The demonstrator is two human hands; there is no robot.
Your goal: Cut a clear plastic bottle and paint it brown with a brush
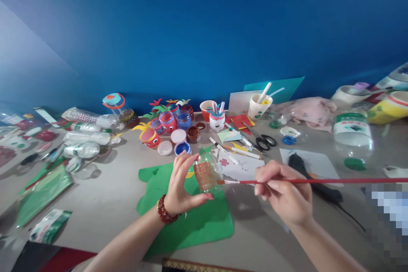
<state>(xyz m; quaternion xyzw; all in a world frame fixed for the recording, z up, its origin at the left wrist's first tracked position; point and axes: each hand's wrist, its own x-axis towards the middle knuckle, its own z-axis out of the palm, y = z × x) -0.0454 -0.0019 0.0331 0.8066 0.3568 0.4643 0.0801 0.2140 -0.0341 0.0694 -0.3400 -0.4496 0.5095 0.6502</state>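
My left hand [181, 187] holds a small cut clear plastic bottle piece [206, 174] between thumb and fingers, above a green foam sheet [191, 216]. The piece carries a band of brown paint. My right hand [282, 189] pinches a thin red-handled paintbrush [306, 181], its bristle tip touching the right side of the bottle piece. A red bead bracelet [165, 210] sits on my left wrist.
Open paint pots [182, 148] and painted bottle figures [149, 137] stand behind the sheet. Clear bottles [83, 138] lie at the left, paper cups [259, 106], scissors [264, 140] and pens in the middle. At the right are a large bottle [352, 131] and a black glue gun [306, 174].
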